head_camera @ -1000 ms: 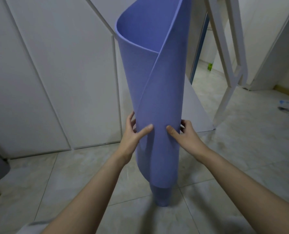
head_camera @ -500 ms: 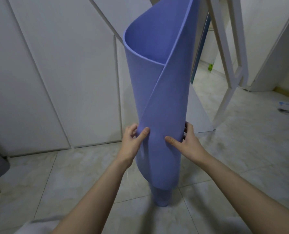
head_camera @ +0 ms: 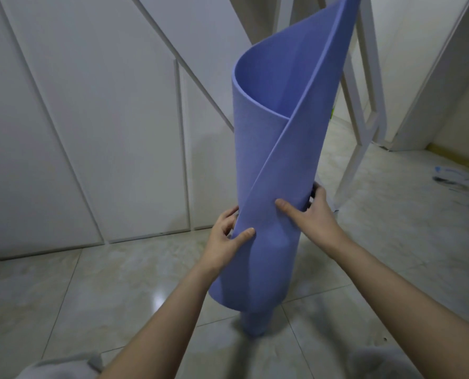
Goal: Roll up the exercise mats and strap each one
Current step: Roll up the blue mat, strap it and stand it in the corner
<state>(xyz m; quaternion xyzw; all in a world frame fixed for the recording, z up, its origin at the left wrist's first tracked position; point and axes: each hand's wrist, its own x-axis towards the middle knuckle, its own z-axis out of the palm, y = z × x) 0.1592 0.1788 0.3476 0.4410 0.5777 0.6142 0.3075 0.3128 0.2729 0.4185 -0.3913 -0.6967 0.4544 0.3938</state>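
the floor [head_camera: 113, 296] is glossy, pale, marble-look tile with thin grout lines. the loosely rolled blue mat [head_camera: 271, 165] stands on end on it, with only its narrow inner core touching a tile near the middle. behind it to the right, a white frame [head_camera: 364, 127] rests a leg on the tiles. further right lies scattered blue-and-white litter [head_camera: 452, 176], possibly paper, too blurred to name.
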